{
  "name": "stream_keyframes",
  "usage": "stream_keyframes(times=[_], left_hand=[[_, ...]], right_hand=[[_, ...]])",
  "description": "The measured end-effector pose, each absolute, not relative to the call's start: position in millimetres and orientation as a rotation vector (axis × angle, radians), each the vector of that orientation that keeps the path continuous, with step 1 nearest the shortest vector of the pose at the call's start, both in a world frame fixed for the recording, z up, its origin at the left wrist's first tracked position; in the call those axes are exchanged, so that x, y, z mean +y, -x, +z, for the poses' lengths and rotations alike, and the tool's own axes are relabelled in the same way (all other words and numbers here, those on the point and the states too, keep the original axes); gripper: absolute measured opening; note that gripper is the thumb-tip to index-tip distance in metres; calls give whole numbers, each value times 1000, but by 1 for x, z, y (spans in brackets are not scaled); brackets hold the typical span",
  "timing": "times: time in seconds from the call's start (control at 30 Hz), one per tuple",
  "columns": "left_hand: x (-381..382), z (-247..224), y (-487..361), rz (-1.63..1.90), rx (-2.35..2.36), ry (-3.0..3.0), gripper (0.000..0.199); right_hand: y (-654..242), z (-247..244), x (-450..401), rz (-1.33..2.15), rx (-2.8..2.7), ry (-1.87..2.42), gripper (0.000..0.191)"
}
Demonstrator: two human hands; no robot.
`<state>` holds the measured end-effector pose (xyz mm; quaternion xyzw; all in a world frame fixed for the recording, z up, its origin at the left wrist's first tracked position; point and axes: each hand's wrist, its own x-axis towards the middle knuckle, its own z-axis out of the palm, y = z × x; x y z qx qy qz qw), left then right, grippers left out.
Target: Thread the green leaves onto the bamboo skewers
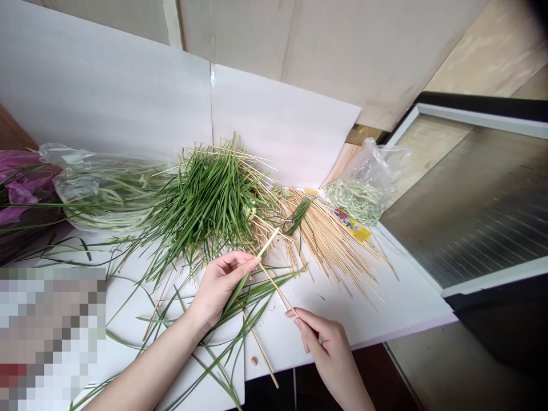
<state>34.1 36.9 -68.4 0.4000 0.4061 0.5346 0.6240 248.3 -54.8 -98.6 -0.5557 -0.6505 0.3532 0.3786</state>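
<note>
My left hand [217, 288] is closed in a pinch on garlic chives, whose pale stem end [269, 241] sticks out past the fingertips and whose green leaves [233, 337] trail down below the palm. Lower right, my right hand [319, 339] grips a thin bamboo skewer [278, 290] between thumb and fingers. The skewer's far end meets the chives at my left fingertips; whether it pierces them I cannot tell. Behind my hands lies a big heap of green chives [209, 197] on skewers. Loose bamboo skewers [329, 242] fan out to its right.
Clear bags of pale green stalks [115, 200] and shredded greens [357, 197] stand left and right of the heap. A purple bag [23, 188] sits far left. One skewer [261, 348] lies near the white table's front edge [299, 365]. A glass-panelled frame [471, 200] leans at right.
</note>
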Motion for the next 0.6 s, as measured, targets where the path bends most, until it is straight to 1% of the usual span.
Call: stream_keyframes(times=[0.13,0.3,0.6], left_hand=[[37,-69,-34,1241,942,-881,26],[36,-70,-34,1191,888,-872,23],[33,-71,-36,1170,894,-964,24]], right_hand=[[-250,-96,-56,937,-1715,1449,36],[-249,-98,-57,862,-1702,1438,36],[-242,-101,-58,831,-1693,1441,35]])
